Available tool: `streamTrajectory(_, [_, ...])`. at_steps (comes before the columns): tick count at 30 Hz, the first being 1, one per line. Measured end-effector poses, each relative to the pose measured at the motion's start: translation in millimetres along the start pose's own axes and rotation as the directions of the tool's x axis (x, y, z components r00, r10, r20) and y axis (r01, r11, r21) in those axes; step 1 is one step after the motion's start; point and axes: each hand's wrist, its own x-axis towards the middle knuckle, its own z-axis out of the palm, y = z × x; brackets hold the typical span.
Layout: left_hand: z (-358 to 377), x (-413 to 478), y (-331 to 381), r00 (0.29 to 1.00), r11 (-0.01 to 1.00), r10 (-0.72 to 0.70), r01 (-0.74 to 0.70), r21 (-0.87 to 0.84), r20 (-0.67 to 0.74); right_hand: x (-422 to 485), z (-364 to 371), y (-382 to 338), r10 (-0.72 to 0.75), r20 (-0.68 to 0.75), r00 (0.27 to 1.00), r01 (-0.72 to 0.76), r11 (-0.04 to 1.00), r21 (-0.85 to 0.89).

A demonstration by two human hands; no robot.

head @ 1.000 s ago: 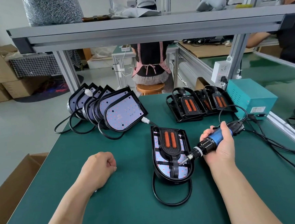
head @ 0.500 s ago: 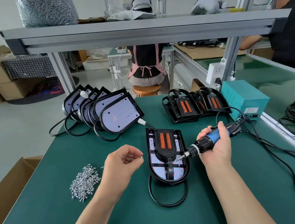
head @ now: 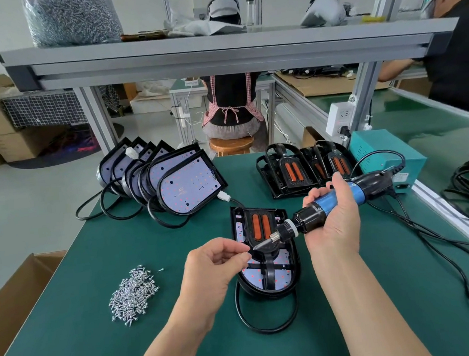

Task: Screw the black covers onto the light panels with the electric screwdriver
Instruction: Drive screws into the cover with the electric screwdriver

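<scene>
A light panel [head: 284,275] lies flat on the green table in front of me, with a black cover [head: 261,226] with two orange strips laid on it. My right hand [head: 335,220] grips the blue and black electric screwdriver [head: 332,204], held above the panel with its bit pointing left. My left hand [head: 215,264] pinches a small screw at the bit's tip. A pile of silver screws [head: 133,296] lies to the left.
Bare light panels [head: 188,186] lean in a row at the back left. Black covers [head: 289,173] are stacked at the back right beside a teal power box [head: 381,155]. Cables trail on the right. A cardboard box [head: 8,294] stands at the left edge. Other people work behind.
My left hand left the screw pile and moved right to the screwdriver's bit with a screw. My right hand lifted the screwdriver off the panel.
</scene>
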Motion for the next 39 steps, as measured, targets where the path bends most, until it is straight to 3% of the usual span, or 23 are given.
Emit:
streamTrajectory(25, [4,-2,-9,1.0,0.995,-0.007,0.009,-0.101,0.02,-10,-2,4,-0.045,-0.005,0.999,0.045,0.998,-0.047])
streamTrajectory(32, [11,-8,-15,0.985,0.986,0.161,-0.159,0.04,-0.068,-15,-3,5,-0.112,-0.024,0.993,0.109,0.99,-0.094])
streamTrajectory(37, [21,-13,-17,0.964,0.973,0.219,-0.227,-0.036,-0.149,-17,0,3,-0.104,-0.071,0.992,0.098,0.991,-0.089])
streamTrajectory(39, [23,-14,-18,0.938,0.956,0.294,-0.291,0.043,-0.182,-17,0,3,-0.079,-0.096,0.992,0.072,0.995,-0.075])
